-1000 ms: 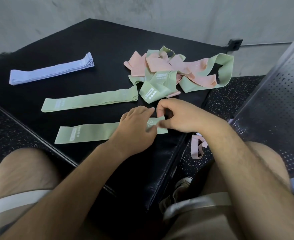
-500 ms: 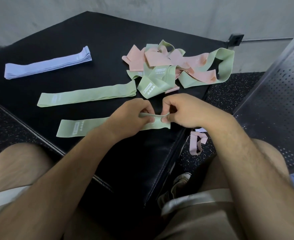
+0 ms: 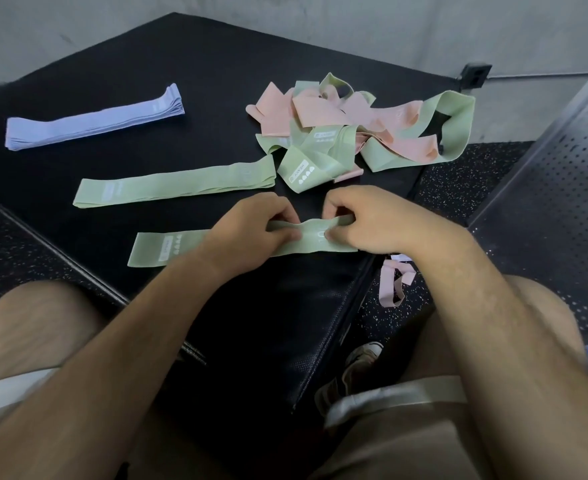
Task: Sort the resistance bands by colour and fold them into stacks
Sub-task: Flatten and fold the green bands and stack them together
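The black mat (image 3: 216,81) carries the near green band (image 3: 309,239) at its front edge. Beyond that band lies a pink-and-green tangle (image 3: 354,133), far beyond-left a lilac stack (image 3: 95,123), and just beyond a flat green band (image 3: 174,183). The left hand (image 3: 251,230) and right hand (image 3: 372,223), fingers curled, pinch its lifted right end.

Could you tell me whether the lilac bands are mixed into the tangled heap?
No, the lilac bands lie in their own stack, apart from the pink and green heap.
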